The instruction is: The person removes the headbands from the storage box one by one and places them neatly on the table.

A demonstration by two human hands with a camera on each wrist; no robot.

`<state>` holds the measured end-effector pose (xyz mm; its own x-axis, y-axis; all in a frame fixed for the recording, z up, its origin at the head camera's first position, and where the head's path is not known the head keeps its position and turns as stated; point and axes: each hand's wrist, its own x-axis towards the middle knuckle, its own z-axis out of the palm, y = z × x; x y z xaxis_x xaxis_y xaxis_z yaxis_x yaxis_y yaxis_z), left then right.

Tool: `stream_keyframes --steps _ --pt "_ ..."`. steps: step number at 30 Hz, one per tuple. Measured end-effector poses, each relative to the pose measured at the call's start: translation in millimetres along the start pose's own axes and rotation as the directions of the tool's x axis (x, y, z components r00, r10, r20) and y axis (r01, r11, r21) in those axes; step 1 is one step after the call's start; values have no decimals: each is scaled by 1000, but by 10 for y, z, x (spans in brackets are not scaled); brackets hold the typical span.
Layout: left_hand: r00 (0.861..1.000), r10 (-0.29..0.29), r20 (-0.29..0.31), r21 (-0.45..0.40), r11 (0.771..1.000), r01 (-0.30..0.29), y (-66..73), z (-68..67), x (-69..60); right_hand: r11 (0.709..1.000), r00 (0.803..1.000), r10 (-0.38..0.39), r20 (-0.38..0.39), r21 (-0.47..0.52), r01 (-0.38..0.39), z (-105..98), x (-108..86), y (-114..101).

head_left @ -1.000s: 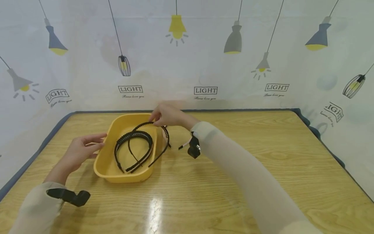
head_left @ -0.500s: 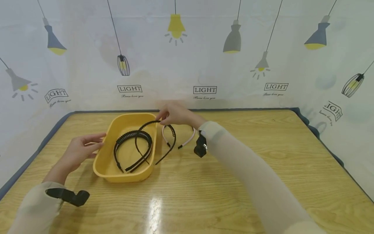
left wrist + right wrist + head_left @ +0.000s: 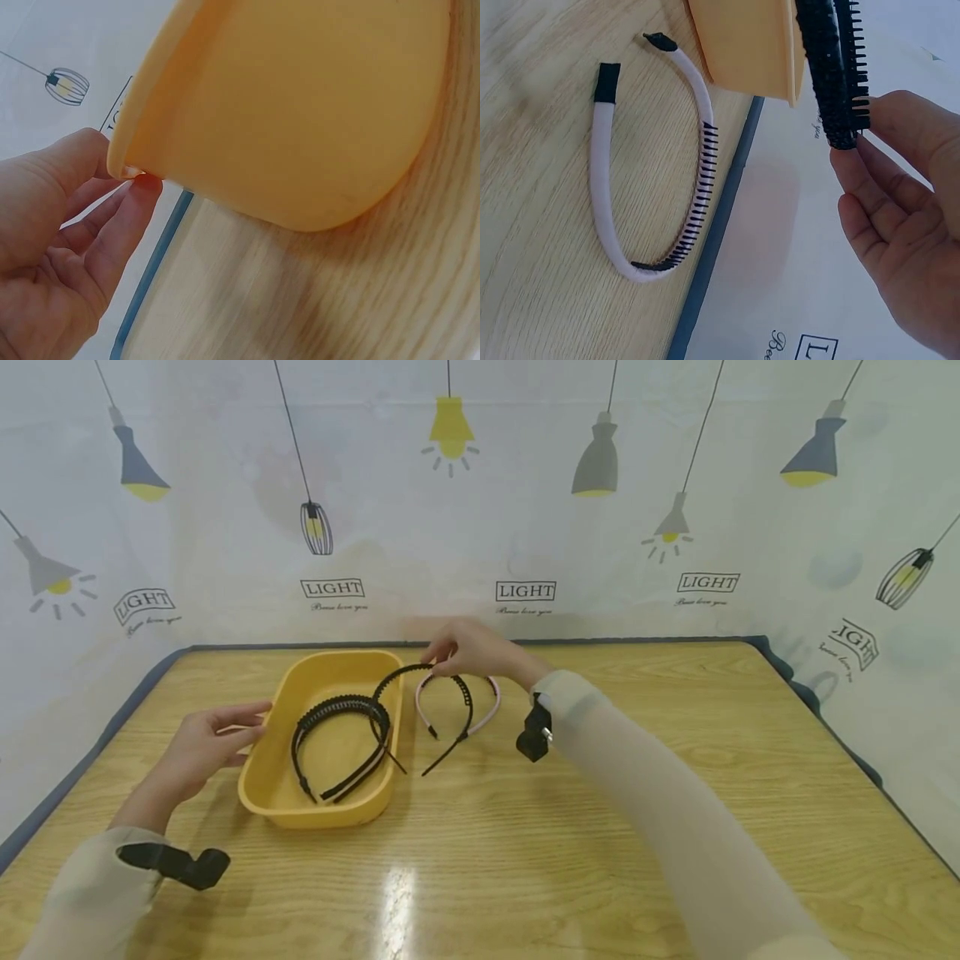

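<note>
My left hand [image 3: 191, 752] is at the left rim of a yellow plastic tub [image 3: 322, 814]; in the left wrist view its fingers [image 3: 124, 232] pinch the tub's lip. Between thumb and fingers, my right hand [image 3: 483, 652] holds a black toothed headband [image 3: 470, 706] by the top of its arch. That headband hangs at the tub's right side, one leg overlapping the rim from this angle. Inside the tub lie black headbands [image 3: 341, 704], overlapping each other. A pale pink headband [image 3: 602, 180] with black tips and black teeth rests on the table, just below the right hand.
The wooden table [image 3: 600, 827] runs up to a white cloth backdrop [image 3: 420, 527] printed with lamps. A dark blue edge [image 3: 637, 641] borders the table at the back and sides. Black wrist cameras [image 3: 534, 739] sit on both sleeves.
My right hand has moved right, carrying the black headband from over the tub to beside it, above the pink headband. The left hand and the tub have stayed put.
</note>
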<state>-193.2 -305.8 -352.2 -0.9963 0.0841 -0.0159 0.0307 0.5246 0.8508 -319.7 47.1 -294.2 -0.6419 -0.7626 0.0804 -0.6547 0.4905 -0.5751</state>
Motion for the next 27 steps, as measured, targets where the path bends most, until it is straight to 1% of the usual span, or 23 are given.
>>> stream_keyframes --steps 5,10,15,18,27 --pt "1000 -11 0 10 1000 11 -10 4 1 999 999 44 -15 26 -44 -23 -62 77" --pt "1000 -14 0 16 1000 14 -21 0 4 998 998 64 -24 12 -63 -38 -118 185" --pt "1000 -5 2 16 1000 5 -16 -2 2 996 996 86 -24 9 -85 -58 -197 258" --pt "1000 -4 4 15 1000 4 -5 -4 -5 995 995 96 -27 11 -95 -67 -233 295" --pt "1000 0 3 8 1000 0 -3 -1 -3 996 995 94 -34 9 -94 -79 -309 391"
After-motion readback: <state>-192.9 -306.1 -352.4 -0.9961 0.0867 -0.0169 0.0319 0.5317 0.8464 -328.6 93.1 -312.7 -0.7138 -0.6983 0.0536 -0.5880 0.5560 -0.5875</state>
